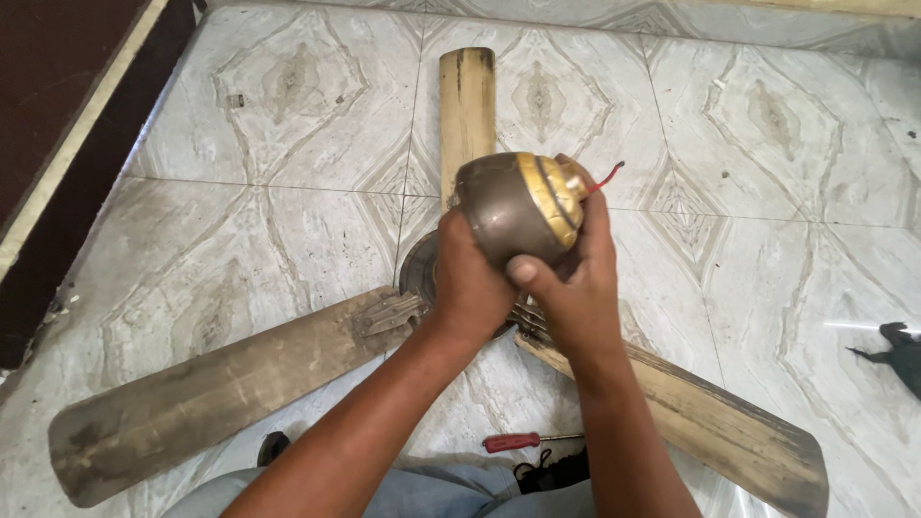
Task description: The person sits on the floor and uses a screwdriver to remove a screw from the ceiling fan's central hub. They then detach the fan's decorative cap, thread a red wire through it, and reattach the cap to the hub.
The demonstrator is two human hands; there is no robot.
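A dusty ceiling fan lies on the tiled floor with three brown blades: one pointing away (pixel 467 105), one to the left (pixel 221 393), one to the right (pixel 700 412). Its motor hub (pixel 419 273) is mostly hidden behind my hands. Both hands hold a rounded bronze-and-gold canopy cup (pixel 518 206) above the hub. My left hand (pixel 470 283) grips its lower left side. My right hand (pixel 576 278) wraps its right side, thumb on the front. A red wire (pixel 606 176) sticks out beyond the cup.
A red-handled screwdriver (pixel 523 441) lies on the floor near my knees, beside a dark small object (pixel 273 446). A black tool (pixel 897 350) rests at the right edge. A dark raised step (pixel 67 115) borders the floor on the left.
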